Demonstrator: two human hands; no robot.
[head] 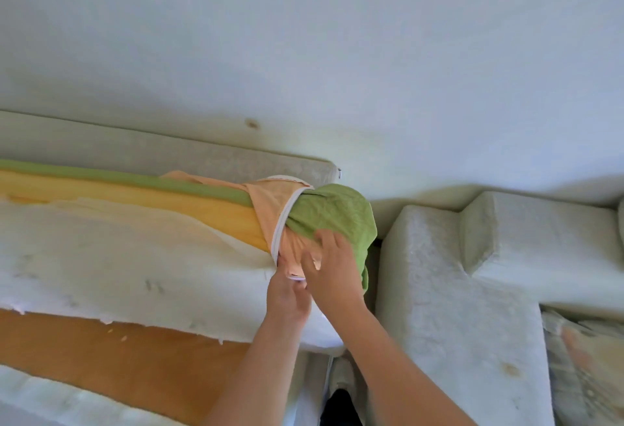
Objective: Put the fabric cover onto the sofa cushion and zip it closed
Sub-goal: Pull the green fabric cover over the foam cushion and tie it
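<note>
right hand [334,266]: fingers spread, pressing on the bunched green fabric cover [337,212]
left hand [287,294]: fingers curled, pinching the cover's white hem
fabric cover: gathered over the right end of the sofa cushion [118,256]

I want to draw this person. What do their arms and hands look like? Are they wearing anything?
The left hand and right hand are bare: no gloves, and no watch, bracelet or ring shows. No sleeves reach into view either, though the picture is blurry.
</note>
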